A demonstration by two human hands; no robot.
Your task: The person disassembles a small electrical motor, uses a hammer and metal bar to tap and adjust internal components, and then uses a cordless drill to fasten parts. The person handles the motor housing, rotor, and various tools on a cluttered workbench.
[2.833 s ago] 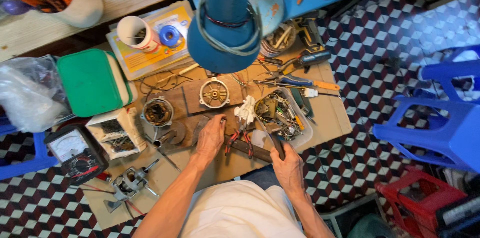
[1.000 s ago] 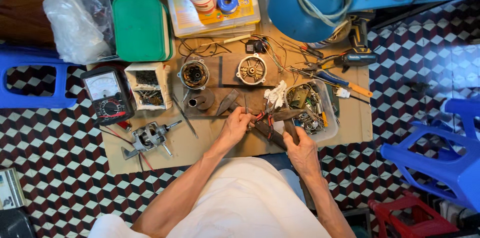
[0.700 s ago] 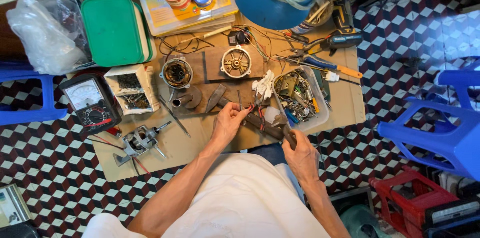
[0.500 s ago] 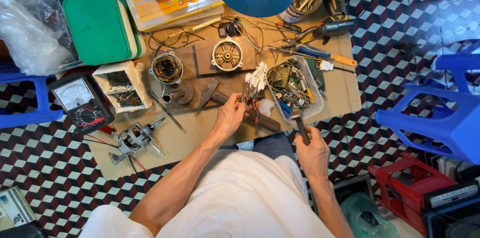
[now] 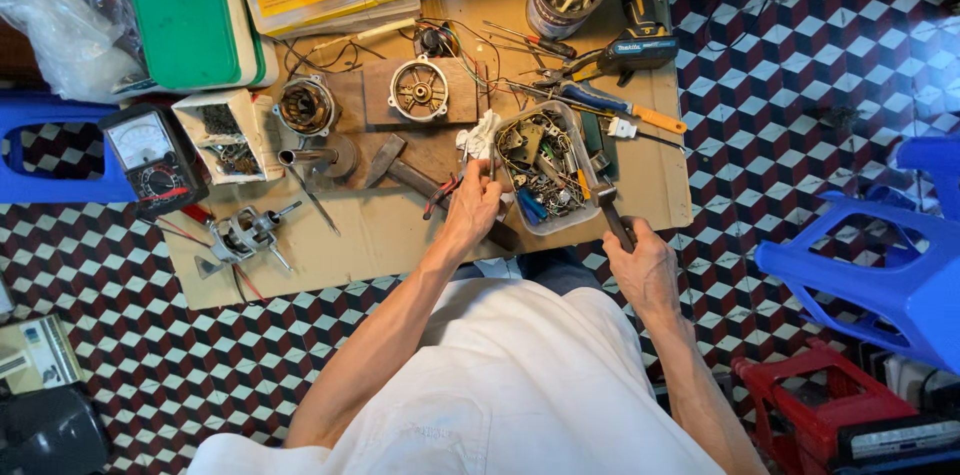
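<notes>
My left hand rests on the low wooden board, fingers closed around red-handled pliers beside a white rag. My right hand hangs at the board's near right edge, gripping a dark-handled tool whose tip points toward the clear plastic tray of parts. A hammer lies just left of my left hand. A round metal motor cover sits on a wooden block behind it.
A multimeter, a small box of screws, a motor rotor, a wound stator and a green lidded box lie to the left. Screwdrivers and a cordless drill are at back right. Blue stools and a red crate stand on the right.
My right hand has pulled back from the middle of the board to its near right edge with the dark tool. My left hand stays by the rag. The view shifted.
</notes>
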